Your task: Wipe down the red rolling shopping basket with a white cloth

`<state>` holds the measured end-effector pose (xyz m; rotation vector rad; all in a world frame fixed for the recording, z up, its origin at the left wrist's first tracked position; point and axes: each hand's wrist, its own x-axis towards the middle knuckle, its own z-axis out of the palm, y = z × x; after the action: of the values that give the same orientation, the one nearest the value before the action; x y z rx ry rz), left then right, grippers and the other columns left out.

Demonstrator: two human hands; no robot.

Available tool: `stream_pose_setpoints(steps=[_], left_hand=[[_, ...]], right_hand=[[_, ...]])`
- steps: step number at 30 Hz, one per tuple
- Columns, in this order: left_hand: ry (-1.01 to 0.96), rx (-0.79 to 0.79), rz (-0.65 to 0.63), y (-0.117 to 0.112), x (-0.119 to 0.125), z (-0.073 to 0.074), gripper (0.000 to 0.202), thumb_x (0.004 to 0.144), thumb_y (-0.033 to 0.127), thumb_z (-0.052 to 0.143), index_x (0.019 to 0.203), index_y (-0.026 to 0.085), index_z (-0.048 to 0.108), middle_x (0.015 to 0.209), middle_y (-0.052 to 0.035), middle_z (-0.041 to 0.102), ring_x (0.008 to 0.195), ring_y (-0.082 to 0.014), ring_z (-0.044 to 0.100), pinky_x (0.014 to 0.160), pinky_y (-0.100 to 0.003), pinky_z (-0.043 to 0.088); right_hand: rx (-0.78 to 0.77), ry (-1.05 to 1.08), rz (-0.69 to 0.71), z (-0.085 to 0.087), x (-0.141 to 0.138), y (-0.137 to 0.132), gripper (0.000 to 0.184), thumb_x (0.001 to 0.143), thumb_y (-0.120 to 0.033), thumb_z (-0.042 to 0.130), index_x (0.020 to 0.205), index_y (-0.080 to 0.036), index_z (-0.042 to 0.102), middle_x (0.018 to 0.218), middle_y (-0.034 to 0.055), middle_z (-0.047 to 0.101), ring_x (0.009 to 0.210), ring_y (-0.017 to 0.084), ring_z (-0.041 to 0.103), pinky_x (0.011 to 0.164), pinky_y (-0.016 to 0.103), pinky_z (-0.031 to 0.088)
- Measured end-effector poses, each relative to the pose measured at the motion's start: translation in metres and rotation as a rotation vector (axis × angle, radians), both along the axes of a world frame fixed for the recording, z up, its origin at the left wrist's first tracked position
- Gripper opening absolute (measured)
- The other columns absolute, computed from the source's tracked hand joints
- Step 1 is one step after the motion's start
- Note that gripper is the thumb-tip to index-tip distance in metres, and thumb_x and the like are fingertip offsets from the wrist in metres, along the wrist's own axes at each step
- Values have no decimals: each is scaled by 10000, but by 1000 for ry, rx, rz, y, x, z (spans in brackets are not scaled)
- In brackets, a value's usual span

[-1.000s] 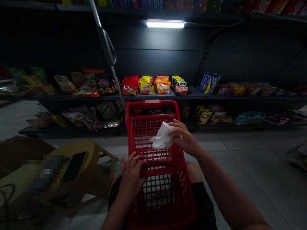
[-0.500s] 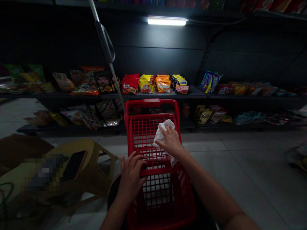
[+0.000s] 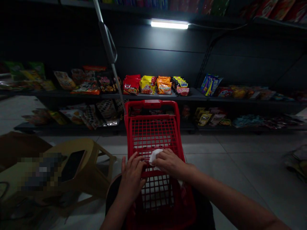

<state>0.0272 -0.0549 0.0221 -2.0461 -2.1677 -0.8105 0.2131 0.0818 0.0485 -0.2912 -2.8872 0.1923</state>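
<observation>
A red plastic shopping basket (image 3: 178, 134) with grid walls stands in front of me. My left hand (image 3: 131, 179) grips its near left edge, fingers somewhat spread above the crossbar and thumb below. On the crossbar side of the grid, my right hand (image 3: 171, 162) presses a bunched white cloth (image 3: 154, 157) against the basket; its fingers are closed around the cloth, partly hiding it. A metal rod with a dark grip (image 3: 107, 43) slants up from the basket's far left corner.
Snack packets (image 3: 147, 85) line the dark shelf (image 3: 199, 94) ahead, under a lit tube lamp (image 3: 169, 24). More packets lie on the lower shelf. To the left, a yellowish plastic stool (image 3: 88, 150) carries a phone (image 3: 72, 165) and a blurred-out item.
My right hand has drawn the white cloth down and left, from the upper right grid to the crossbar, and its fingers have closed more. My left hand stays about where it was.
</observation>
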Motion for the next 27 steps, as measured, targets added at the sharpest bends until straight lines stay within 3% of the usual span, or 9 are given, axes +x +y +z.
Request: stream_pose_setpoints(steps=[4, 7, 11, 13, 15, 19, 22, 24, 27], left_hand=[[21, -1, -4, 2, 0, 0, 381, 685, 57, 637, 1016, 241, 603, 1264, -49, 631, 1380, -303, 397, 1196, -631, 74], [31, -3, -8, 3, 0, 0, 399, 668, 48, 635, 1017, 240, 598, 1265, -53, 626, 1379, -307, 399, 1193, -636, 79], [35, -15, 8, 2, 0, 1, 412, 657, 43, 628, 1018, 238, 600, 1259, -56, 625, 1373, -309, 402, 1190, -645, 77], [34, -9, 13, 0, 0, 1, 403, 664, 55, 632, 1022, 235, 601, 1258, -58, 624, 1368, -308, 405, 1191, -643, 76], [32, -2, 15, -2, 1, 1, 401, 661, 53, 633, 1017, 235, 603, 1252, -55, 626, 1366, -307, 407, 1191, -642, 79], [34, -5, 18, -5, 3, 3, 409, 660, 36, 629, 1014, 240, 614, 1254, -50, 625, 1378, -302, 396, 1195, -631, 100], [40, -1, 25, -4, 3, 2, 374, 704, 61, 634, 1028, 249, 627, 1250, -48, 628, 1378, -303, 400, 1196, -630, 107], [44, 5, 27, -2, 2, 0, 369, 735, 88, 637, 1066, 251, 627, 1245, -49, 633, 1368, -300, 412, 1198, -623, 109], [72, 29, 52, 0, -1, -4, 472, 733, 130, 672, 1190, 217, 595, 1269, -94, 616, 1338, -307, 442, 1195, -613, 146]], right_hand=[[120, 69, -121, 1, -28, 64, 205, 996, -302, 495, 1143, -261, 631, 1091, 50, 623, 953, 186, 495, 837, 311, 319], [215, 105, -342, 10, -58, 111, 217, 1007, -300, 462, 1131, -232, 626, 1031, 65, 629, 949, 200, 505, 834, 319, 311], [267, 147, -627, 22, -87, 135, 245, 1021, -309, 408, 1128, -239, 618, 1013, 76, 628, 963, 220, 516, 841, 338, 310], [256, 172, -666, 22, -91, 127, 249, 1024, -317, 399, 1135, -248, 610, 1022, 73, 626, 973, 223, 524, 840, 338, 318], [226, 177, -617, 16, -86, 108, 241, 1020, -328, 411, 1140, -253, 606, 1017, 65, 623, 954, 212, 539, 818, 324, 331], [182, 93, -317, -1, -55, 46, 192, 956, -307, 545, 1128, -246, 604, 1000, 50, 622, 913, 195, 557, 777, 302, 353], [122, 42, -178, -6, -33, 7, 189, 899, -271, 623, 1083, -234, 609, 984, 43, 621, 906, 193, 564, 771, 298, 377], [40, 41, -129, -4, -31, -7, 160, 905, -258, 612, 1062, -229, 608, 972, 35, 621, 900, 185, 570, 771, 291, 398], [-123, 102, -86, 4, -48, -12, 171, 954, -264, 543, 1114, -225, 590, 1021, 40, 626, 939, 169, 580, 792, 278, 429]])
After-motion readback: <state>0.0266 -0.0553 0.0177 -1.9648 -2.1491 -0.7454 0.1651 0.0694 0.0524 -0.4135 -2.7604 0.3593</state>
